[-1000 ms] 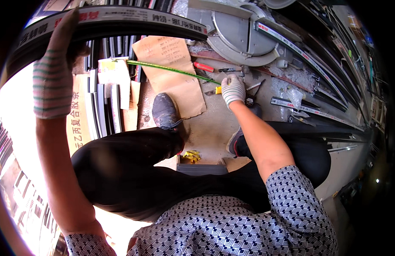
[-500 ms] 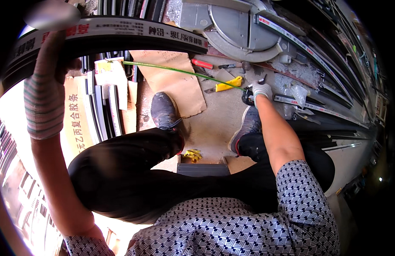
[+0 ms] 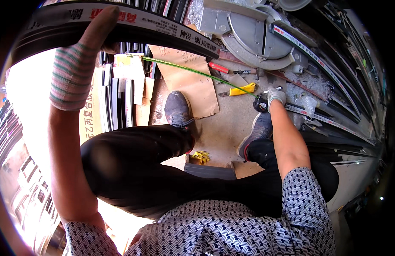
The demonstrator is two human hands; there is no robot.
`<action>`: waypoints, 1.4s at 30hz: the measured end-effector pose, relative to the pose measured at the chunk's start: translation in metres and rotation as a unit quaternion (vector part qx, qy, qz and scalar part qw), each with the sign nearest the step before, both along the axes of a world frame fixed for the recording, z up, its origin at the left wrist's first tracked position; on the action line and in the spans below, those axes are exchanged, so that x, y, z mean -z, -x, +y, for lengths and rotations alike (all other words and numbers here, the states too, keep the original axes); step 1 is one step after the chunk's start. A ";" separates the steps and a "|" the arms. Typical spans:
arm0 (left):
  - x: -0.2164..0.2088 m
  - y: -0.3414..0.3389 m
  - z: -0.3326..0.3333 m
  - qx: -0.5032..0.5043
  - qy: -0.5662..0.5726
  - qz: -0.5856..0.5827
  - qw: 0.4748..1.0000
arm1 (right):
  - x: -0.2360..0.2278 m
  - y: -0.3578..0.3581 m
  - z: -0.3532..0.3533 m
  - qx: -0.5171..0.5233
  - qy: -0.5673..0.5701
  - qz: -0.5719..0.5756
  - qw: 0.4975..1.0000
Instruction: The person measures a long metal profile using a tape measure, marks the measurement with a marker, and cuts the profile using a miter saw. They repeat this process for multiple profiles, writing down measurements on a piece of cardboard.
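Observation:
In a striped knit glove, my left hand [image 3: 99,36] is raised at the upper left, its fingers wrapped round a long dark metal profile [image 3: 172,36] with a white printed film strip. My right hand [image 3: 276,96], also gloved, holds a black tape measure [image 3: 260,105] low over the floor beside my right shoe. From it the green tape blade [image 3: 197,71] runs out to the left, under the profile's end. A yellow utility knife [image 3: 242,89] lies just left of my right hand, its blade out.
A grey miter saw [image 3: 261,34] stands at the far side. A red marker [image 3: 219,67] and a hammer-like tool [image 3: 248,72] lie before it. Brown cardboard [image 3: 201,94] and cut profiles [image 3: 116,102] lie left; long profiles [image 3: 330,117] lie right. Yellow scrap [image 3: 200,157] sits between my legs.
My left hand has shifted right and farther away along the profile. The whole view has moved a little; my right hand stays with the tape measure beside the shoe.

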State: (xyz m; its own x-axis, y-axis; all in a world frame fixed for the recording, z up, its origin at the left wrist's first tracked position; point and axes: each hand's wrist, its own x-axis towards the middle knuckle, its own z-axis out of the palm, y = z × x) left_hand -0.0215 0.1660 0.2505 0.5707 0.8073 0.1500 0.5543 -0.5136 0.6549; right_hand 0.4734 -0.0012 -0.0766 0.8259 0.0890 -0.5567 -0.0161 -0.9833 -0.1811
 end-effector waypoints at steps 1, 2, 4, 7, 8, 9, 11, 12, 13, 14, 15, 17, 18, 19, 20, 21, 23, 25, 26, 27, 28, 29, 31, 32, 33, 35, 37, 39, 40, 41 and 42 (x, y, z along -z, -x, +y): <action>-0.002 -0.006 -0.002 -0.020 -0.024 0.024 0.999 | 0.003 -0.004 -0.001 -0.009 0.001 -0.022 1.000; -0.005 -0.015 -0.003 -0.022 -0.094 0.068 0.993 | 0.006 -0.008 -0.004 0.001 -0.024 -0.031 0.999; -0.016 -0.032 -0.007 -0.121 0.060 -0.025 0.990 | 0.004 -0.009 -0.006 0.019 -0.078 -0.047 0.996; -0.024 -0.041 -0.010 -0.149 0.174 -0.120 0.966 | -0.006 -0.010 -0.010 0.085 -0.188 -0.042 0.978; -0.021 -0.039 -0.007 -0.103 0.098 -0.095 0.985 | 0.007 -0.018 -0.014 0.093 -0.233 -0.078 0.965; -0.018 -0.036 -0.005 -0.069 0.062 -0.085 0.992 | 0.015 -0.024 -0.015 0.131 -0.271 -0.055 0.952; -0.015 -0.031 -0.001 -0.018 0.031 -0.080 0.996 | 0.015 -0.038 -0.020 0.205 -0.343 -0.013 0.917; -0.014 -0.030 -0.005 -0.037 0.059 -0.082 0.994 | -0.016 -0.003 -0.007 0.247 -0.400 0.057 0.881; -0.017 -0.034 -0.006 -0.047 0.085 -0.095 0.991 | -0.041 0.009 -0.004 0.262 -0.436 0.069 0.858; -0.026 -0.041 -0.011 -0.088 0.130 -0.112 0.981 | -0.071 0.026 0.004 0.267 -0.439 0.092 0.853; -0.032 -0.051 -0.015 -0.123 0.177 -0.131 0.968 | -0.097 0.036 0.005 0.273 -0.443 0.110 0.847; -0.037 -0.064 -0.020 -0.102 0.170 -0.134 0.971 | -0.123 0.041 0.001 0.235 -0.507 0.142 0.817; -0.035 -0.071 -0.023 -0.086 0.173 -0.138 0.972 | -0.138 0.042 -0.002 0.213 -0.540 0.148 0.800; -0.036 -0.073 -0.027 -0.077 0.172 -0.134 0.973 | -0.158 0.053 0.001 0.200 -0.554 0.156 0.793; -0.039 -0.076 -0.027 -0.050 0.184 -0.132 0.973 | -0.175 0.061 0.004 0.182 -0.572 0.173 0.781; -0.041 -0.080 -0.029 -0.032 0.182 -0.128 0.975 | -0.197 0.066 0.004 0.163 -0.592 0.186 0.767; -0.041 -0.086 -0.037 -0.023 0.223 -0.127 0.966 | -0.235 0.081 0.007 0.103 -0.630 0.229 0.734; -0.051 -0.102 -0.047 0.022 0.224 -0.130 0.966 | -0.270 0.088 0.008 0.047 -0.659 0.259 0.705; -0.054 -0.106 -0.051 0.052 0.206 -0.128 0.969 | -0.288 0.093 0.010 0.012 -0.661 0.262 0.703; -0.055 -0.109 -0.054 0.082 0.189 -0.128 0.970 | -0.307 0.098 0.012 -0.023 -0.662 0.262 0.702; -0.057 -0.115 -0.059 0.099 0.202 -0.136 0.965 | -0.323 0.102 0.011 -0.057 -0.653 0.260 0.709; -0.058 -0.119 -0.063 0.115 0.214 -0.144 0.959 | -0.338 0.106 0.012 -0.090 -0.654 0.260 0.704; -0.054 -0.128 -0.065 0.154 0.251 -0.105 0.950 | -0.366 0.111 0.010 -0.140 -0.627 0.226 0.732; -0.058 -0.131 -0.068 0.162 0.248 -0.106 0.949 | -0.373 0.111 0.010 -0.187 -0.617 0.226 0.731; -0.061 -0.133 -0.071 0.171 0.248 -0.106 0.948 | -0.375 0.108 0.010 -0.220 -0.597 0.221 0.739; -0.067 -0.137 -0.077 0.171 0.255 -0.108 0.946 | -0.388 0.110 0.009 -0.243 -0.585 0.240 0.735; -0.072 -0.139 -0.082 0.180 0.256 -0.109 0.944 | -0.394 0.118 0.007 -0.231 -0.595 0.248 0.729; -0.072 -0.141 -0.086 0.173 0.254 -0.100 0.946 | -0.392 0.120 0.005 -0.235 -0.602 0.253 0.721; -0.074 -0.142 -0.088 0.165 0.265 -0.089 0.946 | -0.387 0.118 0.005 -0.244 -0.604 0.254 0.715; -0.075 -0.144 -0.090 0.157 0.276 -0.078 0.945 | -0.384 0.116 0.004 -0.253 -0.607 0.254 0.710; -0.072 -0.143 -0.090 0.158 0.268 -0.080 0.947 | -0.383 0.118 0.004 -0.261 -0.609 0.278 0.695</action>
State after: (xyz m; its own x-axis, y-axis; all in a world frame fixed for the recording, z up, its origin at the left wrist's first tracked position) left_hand 0.1211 0.0756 0.3230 0.8008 0.5849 -0.1290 0.3009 -0.2067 0.9310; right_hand 0.3558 0.0025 0.3061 0.1911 0.9812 -0.0251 -0.1145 -0.0031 -0.9934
